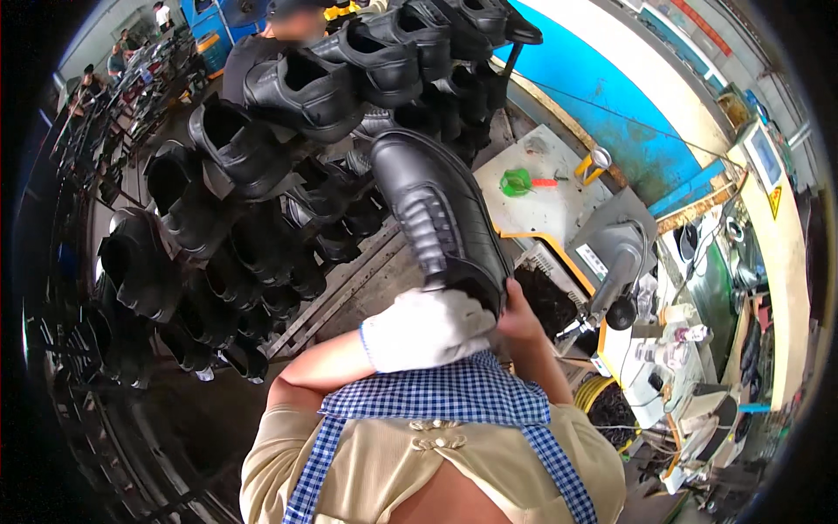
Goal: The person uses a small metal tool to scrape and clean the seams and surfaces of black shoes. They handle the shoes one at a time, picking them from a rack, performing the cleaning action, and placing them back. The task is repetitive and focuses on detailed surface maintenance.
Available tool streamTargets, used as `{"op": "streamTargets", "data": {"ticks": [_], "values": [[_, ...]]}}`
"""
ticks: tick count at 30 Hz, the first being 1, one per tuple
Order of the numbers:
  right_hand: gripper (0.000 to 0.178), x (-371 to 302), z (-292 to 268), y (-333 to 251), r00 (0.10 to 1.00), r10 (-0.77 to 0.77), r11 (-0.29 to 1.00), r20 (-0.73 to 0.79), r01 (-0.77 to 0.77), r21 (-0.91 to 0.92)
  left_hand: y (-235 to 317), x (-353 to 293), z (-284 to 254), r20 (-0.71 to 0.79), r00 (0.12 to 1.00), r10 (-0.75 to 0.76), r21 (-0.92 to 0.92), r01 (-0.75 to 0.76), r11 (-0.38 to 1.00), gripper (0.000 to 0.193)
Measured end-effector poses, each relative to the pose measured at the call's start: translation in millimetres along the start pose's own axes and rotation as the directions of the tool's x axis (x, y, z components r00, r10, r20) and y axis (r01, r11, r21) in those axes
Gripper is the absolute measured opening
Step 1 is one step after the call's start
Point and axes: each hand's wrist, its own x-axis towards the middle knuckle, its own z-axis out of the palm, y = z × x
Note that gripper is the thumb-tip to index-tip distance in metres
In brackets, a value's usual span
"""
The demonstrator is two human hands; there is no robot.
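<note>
A black lace-up shoe [429,210] is held up in front of my chest, toe pointing away and the heel towards me. My left hand [432,327], in a white knitted glove, is closed at the shoe's opening, and its fingertips are partly hidden there. Bare, my right hand [519,314] grips the heel from the right side. Its thumb shows, while the other fingers are hidden behind the shoe.
Tiered racks of black shoes [301,92] stand ahead and to the left. At right are a white worktable [546,210] with a green item [516,182], a grey machine [615,240] and a basket of black scraps [543,297]. Another person [249,61] is behind the racks.
</note>
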Motion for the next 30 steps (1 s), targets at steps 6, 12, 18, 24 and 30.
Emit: {"op": "streamTargets", "data": {"ticks": [6, 12, 18, 24, 30], "values": [[0.107, -6, 0, 23, 0.996, 0.090, 0.967, 0.005, -0.088, 0.239, -38, -22, -26, -0.729, 0.471, -0.497, -0.430, 0.249, 0.868, 0.075], [0.101, 6, -28, 42, 0.995, 0.095, 0.995, -0.012, -0.095, 0.016, -47, -21, -27, -0.453, 0.459, -0.764, -0.865, -0.018, 0.502, 0.061], [0.084, 15, -40, 51, 0.988, 0.129, 0.991, 0.087, -0.132, 0.034, -42, -34, -29, -0.447, 0.522, -0.727, -0.831, 0.059, 0.553, 0.063], [0.068, 25, -80, 67, 0.996, 0.035, 0.993, -0.088, -0.025, 0.112, -107, -49, -25, -0.698, 0.450, -0.556, -0.314, 0.506, 0.803, 0.066], [0.064, 158, -73, 28, 0.886, 0.387, 0.922, -0.254, -0.369, 0.118, -161, -99, -14, -0.631, 0.559, -0.538, 0.497, 0.824, 0.274, 0.069]]}}
